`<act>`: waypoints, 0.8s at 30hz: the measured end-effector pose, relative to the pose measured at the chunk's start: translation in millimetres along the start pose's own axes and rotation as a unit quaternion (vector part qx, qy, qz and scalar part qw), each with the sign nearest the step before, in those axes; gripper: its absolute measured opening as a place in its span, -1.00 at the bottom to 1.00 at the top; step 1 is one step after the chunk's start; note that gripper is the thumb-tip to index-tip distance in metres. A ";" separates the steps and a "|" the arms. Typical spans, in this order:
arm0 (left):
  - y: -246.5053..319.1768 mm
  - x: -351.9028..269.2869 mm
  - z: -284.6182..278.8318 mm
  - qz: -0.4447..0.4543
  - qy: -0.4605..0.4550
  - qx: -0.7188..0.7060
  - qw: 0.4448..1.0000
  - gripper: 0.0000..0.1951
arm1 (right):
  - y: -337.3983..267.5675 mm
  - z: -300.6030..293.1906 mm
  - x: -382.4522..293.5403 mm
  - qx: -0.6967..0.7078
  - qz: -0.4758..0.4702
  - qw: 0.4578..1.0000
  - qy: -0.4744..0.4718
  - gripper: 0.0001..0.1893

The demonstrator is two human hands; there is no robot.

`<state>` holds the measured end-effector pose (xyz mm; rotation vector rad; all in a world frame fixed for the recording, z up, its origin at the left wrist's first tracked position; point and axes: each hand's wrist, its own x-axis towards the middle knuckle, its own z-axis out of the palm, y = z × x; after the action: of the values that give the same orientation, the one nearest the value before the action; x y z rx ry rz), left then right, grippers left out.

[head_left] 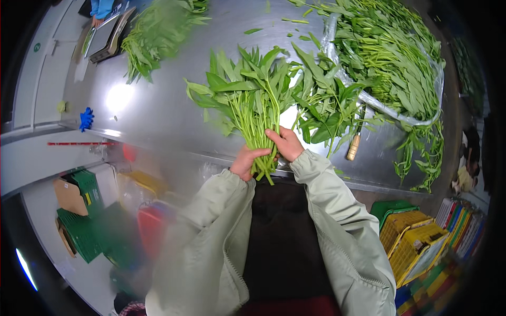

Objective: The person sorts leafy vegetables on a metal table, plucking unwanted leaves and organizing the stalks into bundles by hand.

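Note:
A bunch of leafy green vegetable stems [253, 106] stands between my hands over the near edge of the steel table [174, 118], leaves pointing away from me. My left hand [247, 160] is closed around the lower stems, its thumb across them. My right hand [287, 144] grips the bunch from the right, a little higher, with the thumb on a stem. Loose leafy stems [324, 102] lie just to the right. Beside them rests a tool with a wooden handle [354, 148], its far part partly hidden under leaves.
A large heap of greens [391, 67] in clear plastic fills the right of the table. Another pile [158, 35] lies at the far left, near a person's hand [97, 21]. A blue glove [86, 119] lies at the left edge. Yellow crates [411, 245] stand at lower right, green crates [81, 233] at lower left.

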<state>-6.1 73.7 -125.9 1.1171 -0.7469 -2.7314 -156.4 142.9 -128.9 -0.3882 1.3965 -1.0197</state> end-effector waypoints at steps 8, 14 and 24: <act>5.6 -31.4 3.8 0.071 -0.039 -0.037 0.996 -0.41 | -12.2 14.4 -9.3 0.102 -0.101 0.987 -0.067 -0.67; 2.4 -10.9 -0.8 0.076 -0.013 -0.056 0.995 -0.57 | -8.3 3.1 13.8 0.091 0.017 0.989 -0.117 -0.61; 1.4 -10.1 -5.8 0.056 -0.001 -0.110 0.992 -0.51 | -5.3 7.3 0.2 0.129 0.021 0.991 -0.009 -0.73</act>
<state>5.0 72.9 -122.4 0.9938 -0.4766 -2.6422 -151.5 137.4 -123.6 -0.1747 1.2319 -1.1425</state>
